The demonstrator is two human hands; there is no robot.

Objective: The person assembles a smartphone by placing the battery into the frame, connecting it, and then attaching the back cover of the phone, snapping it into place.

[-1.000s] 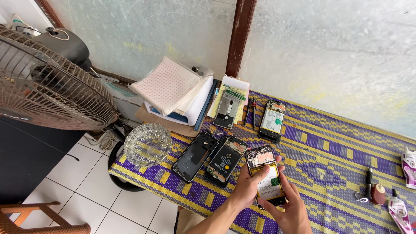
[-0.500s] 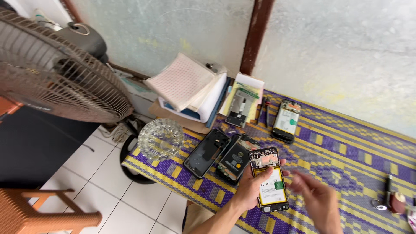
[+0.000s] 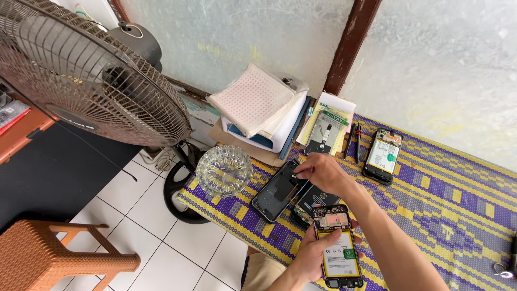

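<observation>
Woven purple-and-yellow matting (image 3: 441, 215) covers the table we work at, pushed against a frosted glass wall with a dark wooden post; a big standing fan (image 3: 81, 70) leans in from the left, and white floor tiles and an orange stool (image 3: 48, 258) show below the near-left edge.

Our left hand (image 3: 312, 258) is wrapped around an opened phone (image 3: 338, 249) at the near edge, its back already off, with circuit board and battery bare and facing up. Our right hand (image 3: 322, 171) reaches over to the black back cover (image 3: 280, 189) lying near the mat's left edge, thumb and forefinger pressed together at the cover's upper end; we cannot tell whether they pinch a small part or the cover's rim itself. Another dark phone body (image 3: 315, 200) lies just beside the cover, between it and the phone we hold. A cut-glass bowl (image 3: 223, 171) sits at the left corner of the mat, and a second opened phone (image 3: 382, 156) rests toward the far edge, by a stack of papers and pads (image 3: 264, 105).

As we judge it, the opening is done; whatever goes on or off the bare board is left, and the cover is not back on.

Half a second ago our right hand hung spread, off to the right of the held phone; now it has crossed to the back cover and closed its fingertips. The phone in our left hand has hardly shifted.
</observation>
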